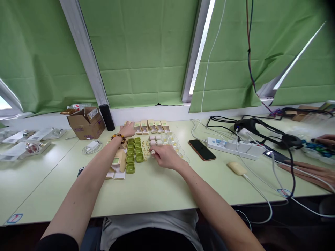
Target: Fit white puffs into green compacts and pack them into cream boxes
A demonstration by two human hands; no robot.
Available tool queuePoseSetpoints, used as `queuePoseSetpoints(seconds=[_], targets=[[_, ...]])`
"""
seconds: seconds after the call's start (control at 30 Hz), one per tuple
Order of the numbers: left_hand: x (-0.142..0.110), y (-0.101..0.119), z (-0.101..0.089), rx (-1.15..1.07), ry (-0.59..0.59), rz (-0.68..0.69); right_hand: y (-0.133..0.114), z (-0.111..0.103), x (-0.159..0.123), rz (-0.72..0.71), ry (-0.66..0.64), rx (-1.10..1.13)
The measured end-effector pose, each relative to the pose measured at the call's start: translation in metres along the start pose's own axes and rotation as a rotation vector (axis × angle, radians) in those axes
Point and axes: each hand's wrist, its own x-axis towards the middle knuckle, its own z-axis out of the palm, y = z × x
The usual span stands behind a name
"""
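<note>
No wording can be read with certainty. A white label with dark print sits on the upper flap of the cardboard box (87,127), its lines too small to make out, and purple printing on the box's side is equally illegible. Green labels mark the cream cartons (151,126), their lettering unreadable. The clear bottle (80,106) bears red marking, blurred. Blue-edged stickers with red marks, one at the front left (15,218) and one at the front right (285,192), lie on the surface (162,195); neither mark is clear.
</note>
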Motion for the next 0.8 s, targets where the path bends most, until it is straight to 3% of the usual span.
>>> queuePoseSetpoints(seconds=[0.1, 0.27, 0.4, 0.53, 0.67, 0.73, 0.8], targets=[[-0.038, 0.012, -0.010, -0.060, 0.110, 0.102, -0.014, 0.015, -0.001, -0.074, -0.014, -0.027], [-0.115, 0.027, -0.008, -0.368, 0.604, 0.309, -0.050, 0.047, -0.004, -0.258, -0.107, -0.042], [-0.153, 0.030, 0.002, -0.477, 0.728, 0.374, -0.073, 0.060, -0.004, -0.325, -0.123, -0.085], [-0.160, 0.024, 0.017, -0.598, 0.773, 0.376, -0.079, 0.064, -0.003, -0.254, -0.118, -0.093], [-0.159, 0.020, 0.033, -0.837, 0.699, 0.311, -0.069, 0.068, -0.005, -0.277, -0.065, -0.075], [-0.159, 0.021, 0.037, -0.958, 0.657, 0.312, -0.060, 0.069, -0.005, -0.321, 0.048, -0.067], [-0.160, 0.024, 0.037, -1.109, 0.607, 0.323, -0.048, 0.067, -0.004, -0.354, 0.239, -0.057]])
